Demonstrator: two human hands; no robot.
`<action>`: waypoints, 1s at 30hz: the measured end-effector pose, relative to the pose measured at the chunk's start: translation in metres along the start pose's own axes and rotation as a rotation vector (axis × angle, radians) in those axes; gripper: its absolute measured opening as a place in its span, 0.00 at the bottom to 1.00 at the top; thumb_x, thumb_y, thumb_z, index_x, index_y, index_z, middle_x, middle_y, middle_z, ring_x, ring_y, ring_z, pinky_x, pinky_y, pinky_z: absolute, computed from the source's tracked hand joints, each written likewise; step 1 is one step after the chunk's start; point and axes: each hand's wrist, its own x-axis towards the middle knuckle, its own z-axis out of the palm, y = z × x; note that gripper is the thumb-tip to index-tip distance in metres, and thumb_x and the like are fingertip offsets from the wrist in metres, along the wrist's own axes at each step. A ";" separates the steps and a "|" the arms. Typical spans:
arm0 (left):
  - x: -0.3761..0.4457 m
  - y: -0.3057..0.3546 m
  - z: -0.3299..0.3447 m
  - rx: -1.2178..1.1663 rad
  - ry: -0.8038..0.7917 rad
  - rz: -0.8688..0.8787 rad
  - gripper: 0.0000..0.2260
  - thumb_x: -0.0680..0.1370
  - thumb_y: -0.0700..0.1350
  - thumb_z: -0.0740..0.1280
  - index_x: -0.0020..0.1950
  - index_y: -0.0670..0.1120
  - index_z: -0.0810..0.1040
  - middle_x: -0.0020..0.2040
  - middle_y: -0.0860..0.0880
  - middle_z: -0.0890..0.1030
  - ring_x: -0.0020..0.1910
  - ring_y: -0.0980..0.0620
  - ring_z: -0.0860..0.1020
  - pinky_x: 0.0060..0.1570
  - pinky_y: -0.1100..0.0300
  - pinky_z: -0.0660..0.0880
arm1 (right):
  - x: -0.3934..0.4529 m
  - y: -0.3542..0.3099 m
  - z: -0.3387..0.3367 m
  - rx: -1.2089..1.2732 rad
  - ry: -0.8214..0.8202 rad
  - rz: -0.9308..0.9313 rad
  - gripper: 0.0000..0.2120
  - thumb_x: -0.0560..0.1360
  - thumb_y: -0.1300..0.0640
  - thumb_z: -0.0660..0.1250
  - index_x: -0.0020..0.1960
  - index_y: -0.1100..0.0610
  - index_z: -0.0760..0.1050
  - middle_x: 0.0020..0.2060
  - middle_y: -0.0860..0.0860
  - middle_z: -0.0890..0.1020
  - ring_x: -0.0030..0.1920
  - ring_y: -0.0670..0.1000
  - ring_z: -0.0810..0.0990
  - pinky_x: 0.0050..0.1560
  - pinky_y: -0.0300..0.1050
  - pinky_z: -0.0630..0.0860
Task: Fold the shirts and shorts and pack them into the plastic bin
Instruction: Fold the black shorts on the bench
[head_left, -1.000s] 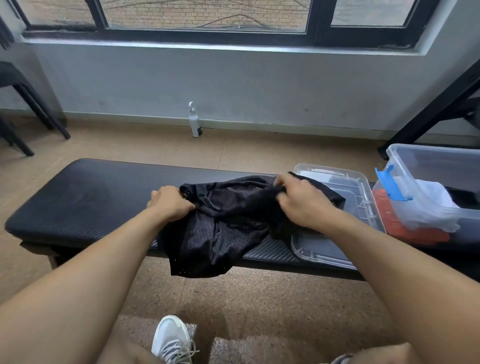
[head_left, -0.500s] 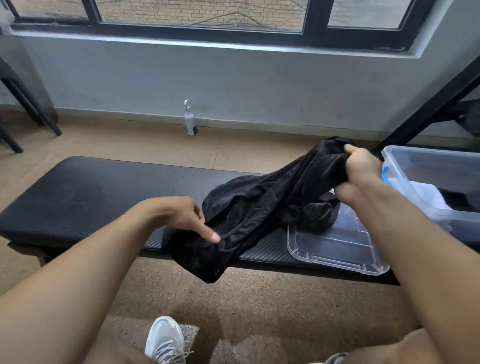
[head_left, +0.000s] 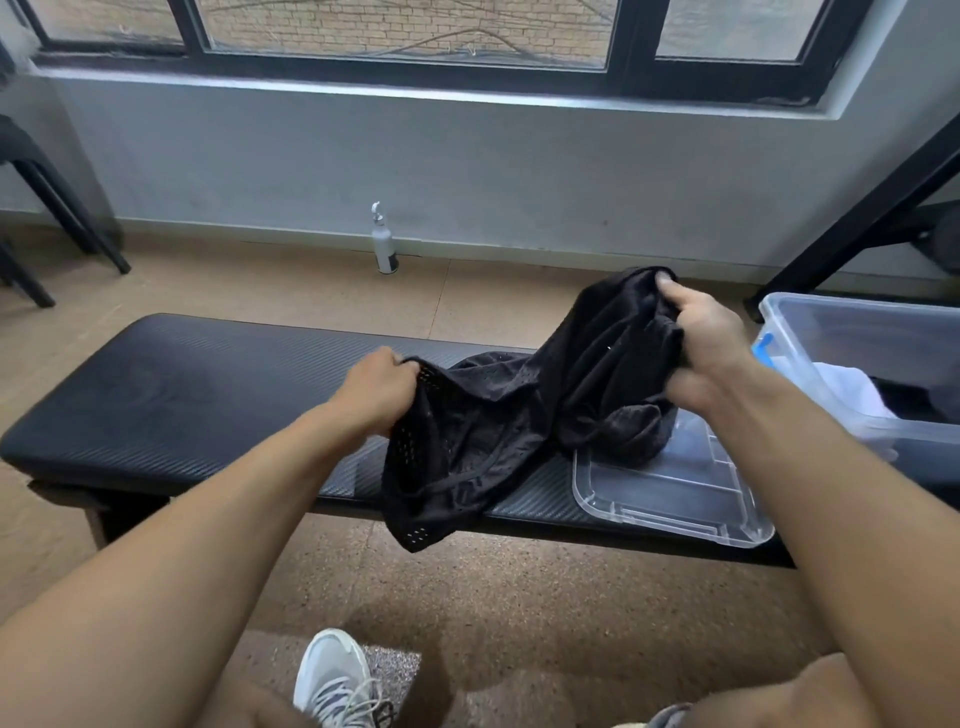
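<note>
At the far left, dark chair legs (head_left: 57, 208) stand on the tan floor (head_left: 260, 291) by the grey wall (head_left: 467, 171), under a black-framed window (head_left: 405, 67). A long black padded bench (head_left: 171, 395) runs across the view. Behind it, against the wall, a white pump bottle (head_left: 384, 244) stands upright on the floor. The left hand (head_left: 376, 395) reaches over the bench with its fingers curled round one edge of the black mesh shorts (head_left: 493, 436), gripping it just above the pad. The shorts stretch from that hand up and right to the right hand (head_left: 698, 345), which is raised higher and clenched on a bunched part of the fabric, thumb on top. Between the two hands the cloth sags; its lower part lies on the bench and one end hangs over the near edge, while a bunched fold below the right hand rests on the far end of the clear lid (head_left: 670, 493). The lid lies flat on the bench, just right of the shorts. Farther right sits the clear bin (head_left: 857, 338) with a blue latch (head_left: 763, 348); white cloth (head_left: 852, 395) and something dark lie inside. Black frame bars (head_left: 857, 208) slant behind the bin. Near the bottom, a white shoe (head_left: 332, 680) rests on the floor.
</note>
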 end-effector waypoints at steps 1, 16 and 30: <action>0.001 -0.001 -0.004 -0.044 0.000 -0.017 0.16 0.85 0.53 0.59 0.50 0.40 0.75 0.47 0.42 0.79 0.45 0.43 0.78 0.40 0.53 0.76 | -0.001 0.000 0.000 -0.031 -0.018 -0.009 0.12 0.80 0.51 0.66 0.56 0.57 0.82 0.46 0.57 0.88 0.44 0.57 0.88 0.43 0.56 0.83; -0.042 -0.012 0.020 0.976 -0.516 0.055 0.58 0.58 0.62 0.83 0.76 0.49 0.50 0.68 0.48 0.76 0.64 0.42 0.77 0.56 0.49 0.76 | -0.006 -0.004 0.004 0.363 -0.058 -0.128 0.12 0.85 0.62 0.58 0.64 0.55 0.77 0.45 0.52 0.87 0.41 0.50 0.87 0.39 0.45 0.83; -0.009 -0.011 -0.036 -0.048 0.230 0.153 0.09 0.73 0.37 0.67 0.50 0.49 0.77 0.44 0.49 0.80 0.44 0.52 0.79 0.41 0.57 0.77 | -0.009 0.012 -0.006 -0.594 -0.156 -0.152 0.34 0.70 0.77 0.58 0.65 0.47 0.77 0.46 0.54 0.84 0.34 0.49 0.82 0.30 0.37 0.77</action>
